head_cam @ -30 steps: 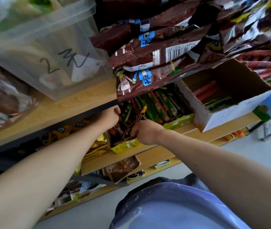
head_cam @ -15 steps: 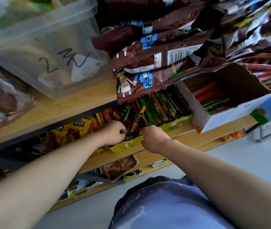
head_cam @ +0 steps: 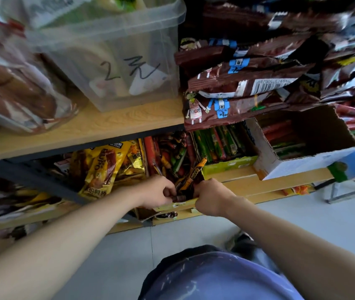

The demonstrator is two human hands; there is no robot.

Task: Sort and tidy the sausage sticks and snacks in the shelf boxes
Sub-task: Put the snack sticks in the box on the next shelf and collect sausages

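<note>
Two bare hands at the front lip of a low yellow cardboard box (head_cam: 181, 205) on the lower shelf, crammed with slim, glossy foil-wrapped sticks in red, green and brown; one orange-and-black stick wrapper (head_cam: 196, 171) jutting up at a slant from the heap; just right, a green cardboard box (head_cam: 228, 165) of neat green sticks, then a torn white cardboard box (head_cam: 302, 163); left, crinkled yellow foil pouches (head_cam: 105, 163); above, on the pale wood-grain shelf board (head_cam: 85, 126), a clear plastic tub (head_cam: 129, 61) beside shiny brown flat packets (head_cam: 237, 83).

Left hand (head_cam: 157, 192) curled, thumb and fingertips pinching a short dark-brown sausage stick (head_cam: 178, 198) right at the box's lip; right hand (head_cam: 212, 197) clenched at the box's right front corner, fingers hidden behind the knuckles, so cannot tell what they grasp.

Against a second ago: left hand out from under the shelf board and down at the lip; yellow pouches uncovered; both hands closer together.
</note>
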